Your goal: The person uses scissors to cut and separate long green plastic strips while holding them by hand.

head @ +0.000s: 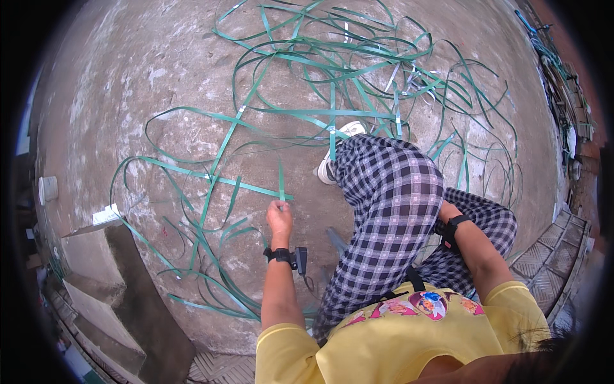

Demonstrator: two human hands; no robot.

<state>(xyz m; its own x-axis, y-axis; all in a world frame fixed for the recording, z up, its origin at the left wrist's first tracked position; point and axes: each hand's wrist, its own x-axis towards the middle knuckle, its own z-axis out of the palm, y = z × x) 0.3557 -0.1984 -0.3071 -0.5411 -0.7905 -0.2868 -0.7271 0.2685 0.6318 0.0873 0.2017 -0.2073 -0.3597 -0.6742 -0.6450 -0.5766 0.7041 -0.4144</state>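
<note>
My left hand [279, 216] is closed on the lower end of a short green plastic strap [281, 180], which points away from me. Just beyond the fingers, the end of a longer green strap [249, 187] lies behind or against it; whether they touch I cannot tell. My right hand is hidden behind my knee in checked trousers; only its wrist [446, 213] and a black wristband show. A large loose tangle of green straps [331, 60] spreads over the concrete floor ahead, some bearing silvery clips or joints [241, 111].
Concrete steps [100, 288] stand at lower left, with a white block [106, 214] on top. A white tub [47, 190] is at far left. Bundled sticks and cords [561, 86] line the right edge, above a woven panel [551, 259]. My white shoes [326, 170] are among the straps.
</note>
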